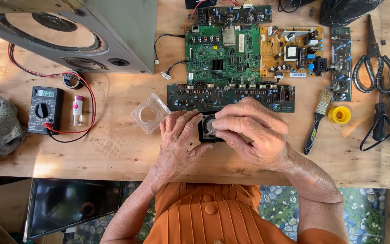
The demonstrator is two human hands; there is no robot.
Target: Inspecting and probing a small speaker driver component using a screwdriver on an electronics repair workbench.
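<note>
- Two hands meet at the middle of the frame over a small black speaker unit [209,128], which lies flat on the wooden workbench [113,149] just below a long dark circuit board [231,97].
- Left hand [179,140] comes in from the lower left, fingers curled against the unit's left edge, steadying it.
- Right hand [253,133] arrives from the lower right, its thumb and forefinger pinched on the round silvery centre of the unit; the other fingers arch over the top, hiding much of it.
- Both hands touch the unit, so neither is clearly nearer; the right covers more of it, the left only its side.
- Its long axis cannot be told, since so little of the black body shows between the fingers.
- Just beside the left hand, up and to the left, lies a clear square plastic cover [150,113] with a round opening, apart from the unit.
- Farther left sits a multimeter [44,108]; a brush [318,119] lies to the right.
</note>
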